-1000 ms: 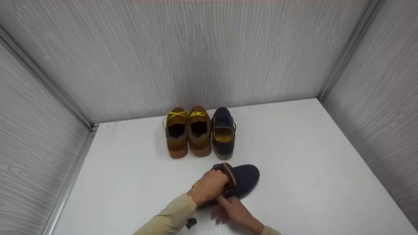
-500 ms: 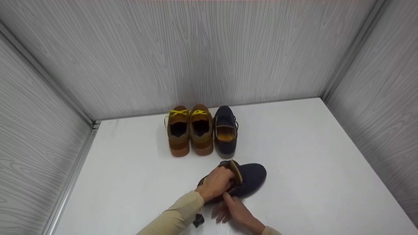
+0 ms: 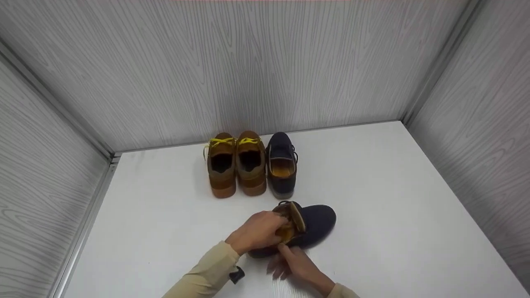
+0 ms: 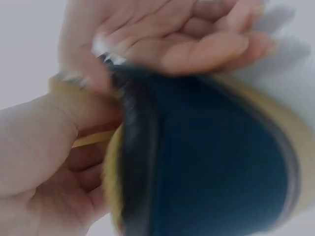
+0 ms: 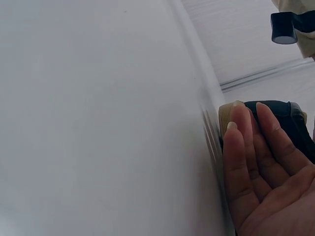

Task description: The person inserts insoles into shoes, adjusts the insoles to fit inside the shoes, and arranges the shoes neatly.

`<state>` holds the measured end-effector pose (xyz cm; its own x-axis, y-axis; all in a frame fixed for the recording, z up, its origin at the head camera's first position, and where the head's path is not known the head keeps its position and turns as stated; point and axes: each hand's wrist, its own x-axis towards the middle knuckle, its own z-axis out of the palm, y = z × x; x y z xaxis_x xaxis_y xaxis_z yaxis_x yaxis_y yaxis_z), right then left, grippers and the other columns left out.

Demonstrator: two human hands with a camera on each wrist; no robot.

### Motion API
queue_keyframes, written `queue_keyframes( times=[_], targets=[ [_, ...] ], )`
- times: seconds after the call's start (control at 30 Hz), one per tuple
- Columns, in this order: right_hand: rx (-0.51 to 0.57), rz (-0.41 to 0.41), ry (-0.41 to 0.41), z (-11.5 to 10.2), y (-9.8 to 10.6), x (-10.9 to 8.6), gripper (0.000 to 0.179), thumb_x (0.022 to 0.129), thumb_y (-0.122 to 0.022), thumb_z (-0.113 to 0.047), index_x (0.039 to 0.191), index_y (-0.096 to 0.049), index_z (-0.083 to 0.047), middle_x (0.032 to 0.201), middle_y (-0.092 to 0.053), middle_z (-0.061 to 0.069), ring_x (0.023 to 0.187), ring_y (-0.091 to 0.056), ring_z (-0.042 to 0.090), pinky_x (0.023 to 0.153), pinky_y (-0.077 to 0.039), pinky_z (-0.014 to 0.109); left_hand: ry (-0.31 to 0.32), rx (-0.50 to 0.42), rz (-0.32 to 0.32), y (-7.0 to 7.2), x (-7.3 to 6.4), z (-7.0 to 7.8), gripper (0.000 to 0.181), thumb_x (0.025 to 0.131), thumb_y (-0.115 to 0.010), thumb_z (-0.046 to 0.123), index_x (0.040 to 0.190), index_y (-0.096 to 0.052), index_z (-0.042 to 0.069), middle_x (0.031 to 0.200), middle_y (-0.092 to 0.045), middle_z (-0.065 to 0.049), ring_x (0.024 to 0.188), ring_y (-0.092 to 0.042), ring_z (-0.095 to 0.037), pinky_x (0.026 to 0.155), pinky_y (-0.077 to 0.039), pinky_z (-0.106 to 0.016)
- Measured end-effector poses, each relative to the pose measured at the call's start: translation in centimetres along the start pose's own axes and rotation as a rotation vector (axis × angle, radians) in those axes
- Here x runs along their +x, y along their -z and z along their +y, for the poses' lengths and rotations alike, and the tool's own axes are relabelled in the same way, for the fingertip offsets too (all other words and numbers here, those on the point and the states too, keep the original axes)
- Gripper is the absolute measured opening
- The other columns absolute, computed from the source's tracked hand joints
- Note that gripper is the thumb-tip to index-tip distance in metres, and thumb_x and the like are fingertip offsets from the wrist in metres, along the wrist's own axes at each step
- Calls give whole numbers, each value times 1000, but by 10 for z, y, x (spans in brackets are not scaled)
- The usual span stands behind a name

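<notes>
A navy shoe (image 3: 319,224) with tan lining lies in front of me, toe pointing right, its tongue (image 3: 297,217) standing raised. My left hand (image 3: 257,231) reaches from the heel side into the shoe's opening, fingers bent; its grip is partly hidden and blurred in the left wrist view. From the near side my right hand (image 3: 299,265) holds the shoe, thumb hooked over the opening's rim and the other fingers along the outside. Those fingers (image 5: 268,142) look nearly straight in the right wrist view, with part of the shoe behind them.
Behind stand two brown shoes (image 3: 222,185) with yellow laces and a matching navy shoe (image 3: 282,186), side by side, toes toward the back wall (image 3: 256,74). A white tabletop (image 3: 381,198) spreads around them. Dark gear (image 3: 237,274) hangs at my left wrist.
My left hand has drawn back toward the heel, so more of the tan inside shows. The tongue stays raised, and the right hand keeps its hold. The view has shifted slightly.
</notes>
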<state>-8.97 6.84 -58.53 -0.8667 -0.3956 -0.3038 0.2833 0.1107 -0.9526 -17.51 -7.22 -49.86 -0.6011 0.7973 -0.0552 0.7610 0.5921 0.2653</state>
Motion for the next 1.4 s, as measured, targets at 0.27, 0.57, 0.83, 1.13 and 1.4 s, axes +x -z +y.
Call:
queue_keyframes(
  times=[0.27, 0.57, 0.83, 1.13, 1.4],
  targets=[
    [-24, 28, 16, -15, 7, -5, 60, 105, -23, -22, 86, -71, 10, 82, -69, 22, 68, -65, 41, 54, -51, 32, 117, 259, 27, 15, -9, 9, 24, 77, -77, 30, 83, -70, 7, 67, -59, -3, 62, -52, -17, 57, -48, -30],
    [-3, 20, 24, -6, 4, 3, 59, 104, -26, -25, 83, -72, 6, 79, -69, 19, 65, -66, 38, 51, -51, 30, 201, 379, -52, 0, 1, 11, 17, 80, -75, 25, 82, -72, 8, 68, -62, -5, 61, -56, -20, 57, -50, -33],
    [-5, 13, 34, -6, 2, -1, 60, 104, -27, -29, 83, -73, 4, 78, -70, 16, 62, -66, 29, 51, -50, 29, 132, 343, -66, -3, -2, 8, 16, 79, -76, 24, 83, -71, 9, 68, -61, -5, 59, -57, -20, 56, -50, -32],
    [-14, 18, 20, 0, -1, -1, 61, 104, -26, -28, 82, -73, 4, 76, -69, 19, 63, -65, 35, 51, -50, 30, 81, 383, -130, -5, -14, 17, 8, 83, -69, 17, 78, -70, 10, 69, -61, -4, 59, -57, -17, 53, -50, -31],
    [-43, 35, 31, -14, -4, -8, 59, 104, -25, -19, 82, -70, 11, 76, -67, 27, 67, -64, 46, 51, -49, 30, 225, 448, -177, -8, -8, 29, 13, 85, -68, 20, 78, -70, 9, 71, -62, -3, 64, -60, -17, 54, -51, -32]
  ],
)
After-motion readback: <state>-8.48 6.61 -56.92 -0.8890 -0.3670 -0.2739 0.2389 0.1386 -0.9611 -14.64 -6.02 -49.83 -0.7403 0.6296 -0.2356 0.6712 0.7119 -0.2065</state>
